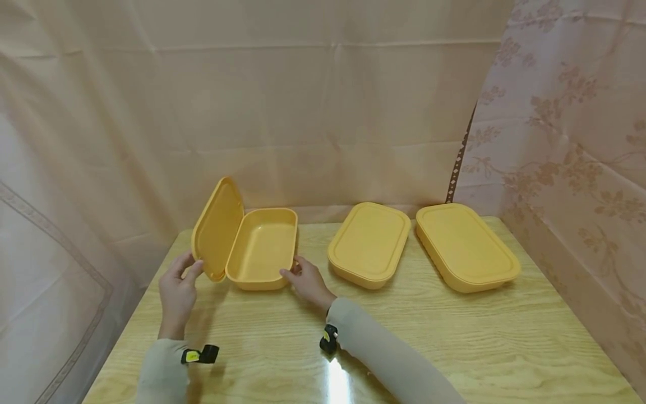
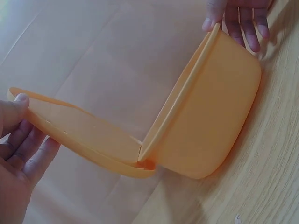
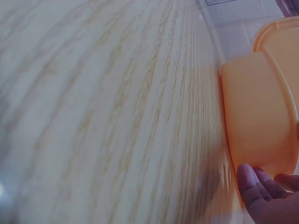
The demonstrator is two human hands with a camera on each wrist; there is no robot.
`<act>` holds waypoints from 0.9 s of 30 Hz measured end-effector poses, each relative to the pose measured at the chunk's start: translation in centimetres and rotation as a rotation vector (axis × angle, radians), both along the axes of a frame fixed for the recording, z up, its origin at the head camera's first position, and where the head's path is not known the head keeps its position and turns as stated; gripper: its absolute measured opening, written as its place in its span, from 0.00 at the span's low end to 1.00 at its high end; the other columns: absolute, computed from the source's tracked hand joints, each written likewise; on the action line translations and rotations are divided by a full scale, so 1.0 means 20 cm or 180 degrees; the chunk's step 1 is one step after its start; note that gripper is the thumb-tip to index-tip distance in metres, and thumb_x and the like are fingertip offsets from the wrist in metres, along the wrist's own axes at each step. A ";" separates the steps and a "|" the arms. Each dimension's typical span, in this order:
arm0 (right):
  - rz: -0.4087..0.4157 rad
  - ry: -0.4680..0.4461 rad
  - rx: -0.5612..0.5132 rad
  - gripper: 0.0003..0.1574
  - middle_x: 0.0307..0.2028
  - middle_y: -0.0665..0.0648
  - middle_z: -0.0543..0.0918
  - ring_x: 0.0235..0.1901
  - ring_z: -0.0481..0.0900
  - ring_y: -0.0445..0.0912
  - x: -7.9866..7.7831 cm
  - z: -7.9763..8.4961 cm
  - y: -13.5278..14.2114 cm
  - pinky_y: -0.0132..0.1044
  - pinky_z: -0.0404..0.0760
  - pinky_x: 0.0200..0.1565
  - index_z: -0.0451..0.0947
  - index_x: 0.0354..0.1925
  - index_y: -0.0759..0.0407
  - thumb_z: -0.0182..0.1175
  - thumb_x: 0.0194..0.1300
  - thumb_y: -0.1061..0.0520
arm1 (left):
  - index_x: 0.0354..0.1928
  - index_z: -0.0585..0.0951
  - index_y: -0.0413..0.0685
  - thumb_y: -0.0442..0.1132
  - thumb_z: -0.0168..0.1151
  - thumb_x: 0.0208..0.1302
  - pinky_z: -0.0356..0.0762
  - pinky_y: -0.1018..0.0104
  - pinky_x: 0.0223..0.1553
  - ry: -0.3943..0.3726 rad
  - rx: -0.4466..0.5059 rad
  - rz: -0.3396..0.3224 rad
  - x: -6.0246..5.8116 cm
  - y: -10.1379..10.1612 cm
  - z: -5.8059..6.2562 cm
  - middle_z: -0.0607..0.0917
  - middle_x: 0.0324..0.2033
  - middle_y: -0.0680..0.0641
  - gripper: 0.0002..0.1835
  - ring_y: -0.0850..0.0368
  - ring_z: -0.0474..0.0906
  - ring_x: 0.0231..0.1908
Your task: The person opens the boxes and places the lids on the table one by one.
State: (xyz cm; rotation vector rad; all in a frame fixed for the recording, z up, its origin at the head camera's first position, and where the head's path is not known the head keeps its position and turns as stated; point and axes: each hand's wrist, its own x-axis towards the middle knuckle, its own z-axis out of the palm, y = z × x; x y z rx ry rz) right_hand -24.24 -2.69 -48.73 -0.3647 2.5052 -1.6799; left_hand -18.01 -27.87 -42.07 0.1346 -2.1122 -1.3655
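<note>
marks on the yellow label (image 1: pixel 192 356) at the left wrist are perhaps lettering, too small to read. the smooth yellow box (image 1: pixel 264 249) stands open at the table's (image 1: pixel 262 336) back left, its lid (image 1: pixel 219 230) tilted outward. the left hand (image 1: pixel 178 289) pinches the lid's edge; the right hand (image 1: pixel 309 283) pinches the box's near right rim. a gap separates it from the closed middle box (image 1: pixel 370 244).

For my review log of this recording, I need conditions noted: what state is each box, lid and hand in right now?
Left box: open, upright on the table
Raised lid: tilted outward along the left box's left side
Middle box: closed, lid on
Right box: closed, lid on
Left hand: pinching the raised lid's near edge
Right hand: gripping the left box's right rim, near the front corner
</note>
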 end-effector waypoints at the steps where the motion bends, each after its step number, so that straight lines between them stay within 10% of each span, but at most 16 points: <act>1: -0.0003 -0.0003 -0.0002 0.27 0.34 0.54 0.77 0.33 0.72 0.41 0.00 0.00 0.00 0.30 0.72 0.33 0.74 0.58 0.62 0.61 0.67 0.48 | 0.51 0.82 0.33 0.33 0.61 0.67 0.70 0.87 0.44 -0.0025 0.0056 -0.0005 0.00 0.00 0.00 0.77 0.33 0.73 0.14 0.79 0.74 0.40; 27: -0.0028 -0.0022 -0.0007 0.27 0.36 0.54 0.78 0.35 0.73 0.41 0.01 0.01 0.00 0.29 0.74 0.36 0.73 0.59 0.62 0.60 0.68 0.49 | 0.52 0.78 0.28 0.32 0.58 0.68 0.75 0.86 0.43 -0.0218 0.0639 -0.0116 -0.03 -0.05 -0.09 0.80 0.32 0.65 0.15 0.76 0.81 0.33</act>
